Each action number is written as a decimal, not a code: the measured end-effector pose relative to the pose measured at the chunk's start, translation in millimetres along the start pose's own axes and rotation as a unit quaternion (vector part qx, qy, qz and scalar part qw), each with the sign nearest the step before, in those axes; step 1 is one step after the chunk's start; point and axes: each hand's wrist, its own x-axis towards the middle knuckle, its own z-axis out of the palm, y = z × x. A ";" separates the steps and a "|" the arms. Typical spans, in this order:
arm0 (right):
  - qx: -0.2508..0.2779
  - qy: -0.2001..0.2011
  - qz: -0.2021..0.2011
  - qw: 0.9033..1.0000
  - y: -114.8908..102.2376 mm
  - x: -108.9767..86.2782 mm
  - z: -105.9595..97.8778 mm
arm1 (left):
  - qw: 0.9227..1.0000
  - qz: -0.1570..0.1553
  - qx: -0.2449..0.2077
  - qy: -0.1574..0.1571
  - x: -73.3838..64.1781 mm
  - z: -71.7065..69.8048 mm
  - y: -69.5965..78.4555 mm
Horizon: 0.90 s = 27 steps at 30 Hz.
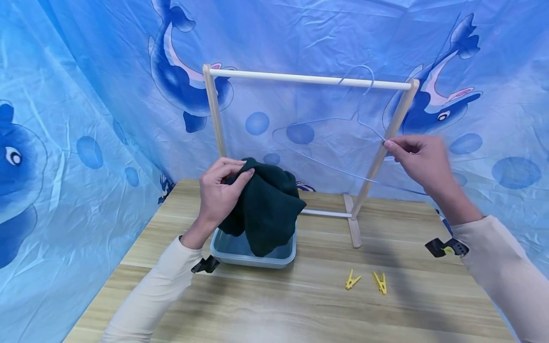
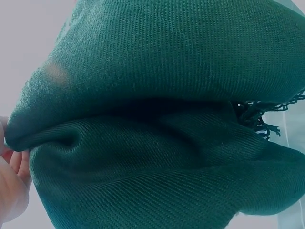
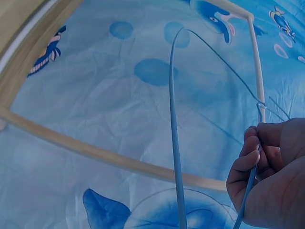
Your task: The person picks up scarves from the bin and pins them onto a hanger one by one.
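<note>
My left hand [image 1: 216, 193] pinches a dark green scarf [image 1: 272, 205] by a gathered upper edge. The scarf hangs bunched over a light blue basin [image 1: 253, 261], its lower tip inside the rim. Its twill weave and knotted fringe [image 2: 259, 121] show in the left wrist view. My right hand [image 1: 422, 159] grips a thin light blue wire hanger [image 3: 175, 133] by its right shoulder, at the height of the wooden rack's [image 1: 279, 76] right post. In the head view the hanger's hook overlaps the top bar; whether it touches the bar I cannot tell.
Two yellow clothespins [image 1: 352, 280] lie apart on the wood-grain table [image 1: 274, 314], right of the basin. The rack stands behind the basin, one foot [image 1: 353, 228] reaching forward. A blue dolphin-print curtain [image 1: 326, 38] surrounds the table at the back and sides.
</note>
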 end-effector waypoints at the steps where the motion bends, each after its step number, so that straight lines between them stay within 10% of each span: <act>1: 0.003 0.000 -0.004 1.000 0.1 -1.6 2.1 | 1.000 0.002 0.001 0.001 0.0 -0.1 0.1; 27: 0.076 -0.022 -0.082 0.993 18.9 -28.8 62.0 | 0.999 0.041 -0.035 -0.002 -4.0 1.1 14.2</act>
